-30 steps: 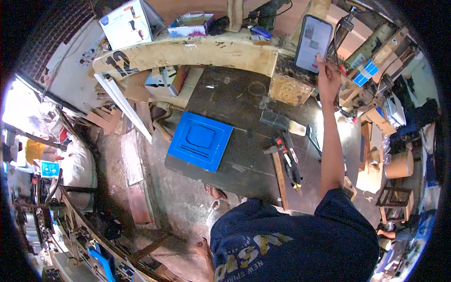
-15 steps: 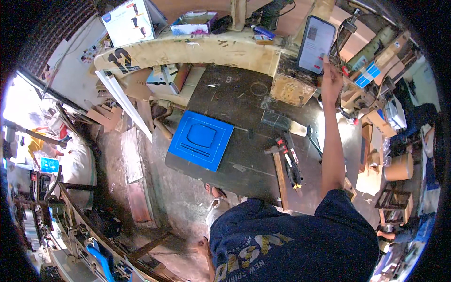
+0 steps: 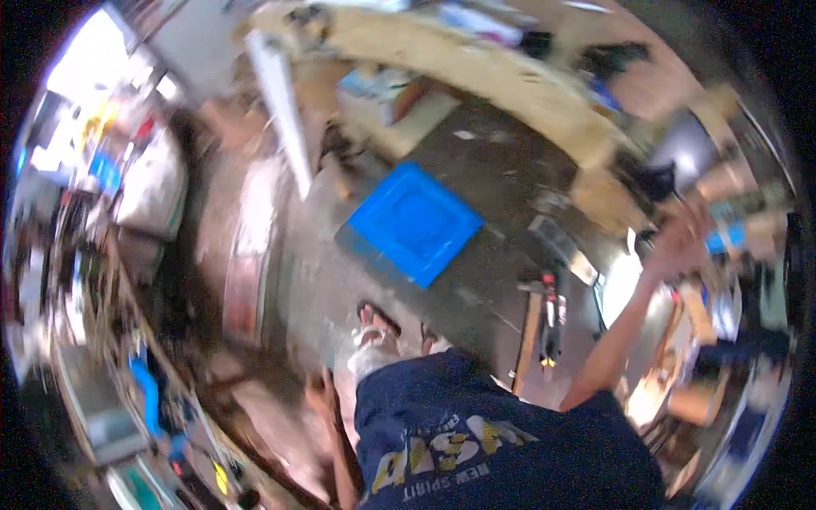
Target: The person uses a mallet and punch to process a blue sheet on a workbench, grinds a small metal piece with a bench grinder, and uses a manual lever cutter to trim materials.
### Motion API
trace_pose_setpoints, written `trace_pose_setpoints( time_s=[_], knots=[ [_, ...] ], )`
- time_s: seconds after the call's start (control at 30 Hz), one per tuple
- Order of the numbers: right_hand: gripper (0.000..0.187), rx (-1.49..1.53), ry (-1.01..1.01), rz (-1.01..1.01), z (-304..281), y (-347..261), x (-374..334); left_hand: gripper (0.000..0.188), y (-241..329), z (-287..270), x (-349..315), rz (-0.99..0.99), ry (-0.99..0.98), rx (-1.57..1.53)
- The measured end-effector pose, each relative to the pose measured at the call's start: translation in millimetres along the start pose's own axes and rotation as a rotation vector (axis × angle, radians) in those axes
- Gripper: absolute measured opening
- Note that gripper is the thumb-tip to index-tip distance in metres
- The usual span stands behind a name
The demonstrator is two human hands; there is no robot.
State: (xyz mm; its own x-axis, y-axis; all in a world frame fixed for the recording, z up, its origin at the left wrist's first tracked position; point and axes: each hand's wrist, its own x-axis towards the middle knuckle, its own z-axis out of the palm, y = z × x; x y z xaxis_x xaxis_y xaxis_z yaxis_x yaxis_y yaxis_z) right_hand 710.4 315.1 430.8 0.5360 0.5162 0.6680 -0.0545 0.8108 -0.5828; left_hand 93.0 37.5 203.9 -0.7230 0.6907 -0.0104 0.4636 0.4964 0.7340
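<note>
Both hands (image 3: 682, 234) (image 3: 321, 394) are blurred (finger detail unclear)

There are two bare-handed grips, the left grip (image 3: 321, 393) and the right grip (image 3: 682, 234); two sandalled feet (image 3: 376, 320); one dark shirt (image 3: 552, 433); one table (image 3: 506, 170); one blue panel (image 3: 416, 223); one wooden strip (image 3: 528, 340); one long white bar (image 3: 280, 110); one pale beam (image 3: 399, 38); one white sack (image 3: 151, 189). The dark tools (image 3: 551, 331) are too blurred to count.
</note>
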Motion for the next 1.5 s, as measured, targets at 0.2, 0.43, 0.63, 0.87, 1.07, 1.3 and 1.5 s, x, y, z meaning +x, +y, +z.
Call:
trace_pose_setpoints(
  time_s=[0.2,0.43,0.63,0.87,1.07,1.3,1.5],
  knots=[
    [0.015,-0.718,-0.596,0.334,262.6,-15.3,-158.0,0.017,188.4,-53.1,89.6,0.180,-0.122,-0.337],
    [0.017,-0.211,-1.163,0.957,472.2,2.2,-250.5,0.011,245.0,-138.3,163.1,0.222,-0.021,-0.316],
    [0.019,0.077,-1.271,1.275,602.1,29.0,-284.6,0.012,223.1,-192.4,244.3,0.186,0.139,-0.249],
    [0.024,0.222,-1.499,1.290,740.1,89.7,-319.7,0.011,196.6,-229.0,358.1,-0.014,0.238,-0.248],
    [0.020,0.304,-1.556,1.215,859.4,165.2,-348.2,0.014,174.7,-235.5,484.1,0.081,0.392,-0.138],
    [0.020,0.417,-1.665,1.074,993.1,250.2,-357.2,0.021,184.2,-255.5,618.3,0.175,0.583,0.013],
    [0.010,0.218,-1.528,0.995,1085.6,300.3,-402.7,0.017,151.6,-270.9,731.5,0.090,0.460,-0.145]
  ],
)
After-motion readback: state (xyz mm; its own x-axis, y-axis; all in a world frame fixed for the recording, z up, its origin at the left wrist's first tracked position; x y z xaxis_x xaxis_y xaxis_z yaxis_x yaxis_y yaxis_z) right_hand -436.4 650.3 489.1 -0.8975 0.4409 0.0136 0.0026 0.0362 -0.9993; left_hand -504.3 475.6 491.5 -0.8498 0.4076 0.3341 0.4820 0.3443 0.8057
